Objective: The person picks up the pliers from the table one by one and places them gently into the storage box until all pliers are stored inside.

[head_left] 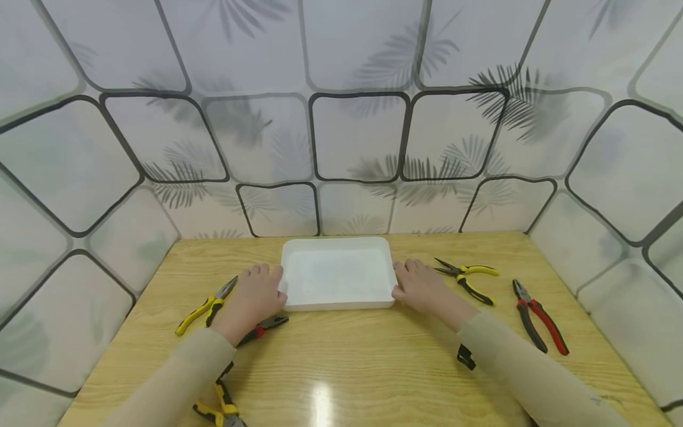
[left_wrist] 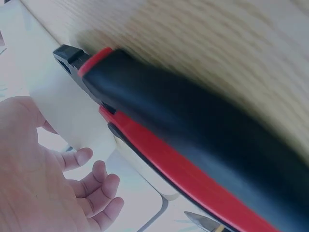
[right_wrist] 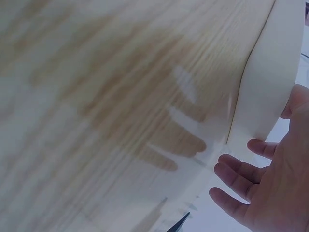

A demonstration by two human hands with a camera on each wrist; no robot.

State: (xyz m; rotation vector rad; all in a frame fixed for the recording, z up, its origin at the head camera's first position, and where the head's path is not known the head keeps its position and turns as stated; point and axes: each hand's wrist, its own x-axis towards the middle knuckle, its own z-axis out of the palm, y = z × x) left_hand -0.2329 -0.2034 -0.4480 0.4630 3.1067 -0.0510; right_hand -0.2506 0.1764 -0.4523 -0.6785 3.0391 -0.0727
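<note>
A white rectangular tray [head_left: 336, 276] lies on the wooden table, with nothing in it. My left hand [head_left: 258, 296] holds its left end, and my right hand [head_left: 421, 287] holds the opposite end. In the left wrist view, the thumb reaches the rim and the fingers curl by the tray's outer wall [left_wrist: 72, 106]. The right wrist view shows a similar hold on the wall [right_wrist: 265, 72]. Beneath my left wrist lie red-and-black pliers [head_left: 274, 322], partly hidden; their handles [left_wrist: 159, 106] fill much of the left wrist view.
Yellow-and-black long-nose pliers lie left of the left hand [head_left: 194, 316] and right of the right hand [head_left: 463, 276]. Red-handled pliers [head_left: 525, 302] are farther right. Yellow-and-black pliers [head_left: 226, 403] lie near the front. My right forearm partly covers a black object [head_left: 466, 357]. Patterned walls enclose the table.
</note>
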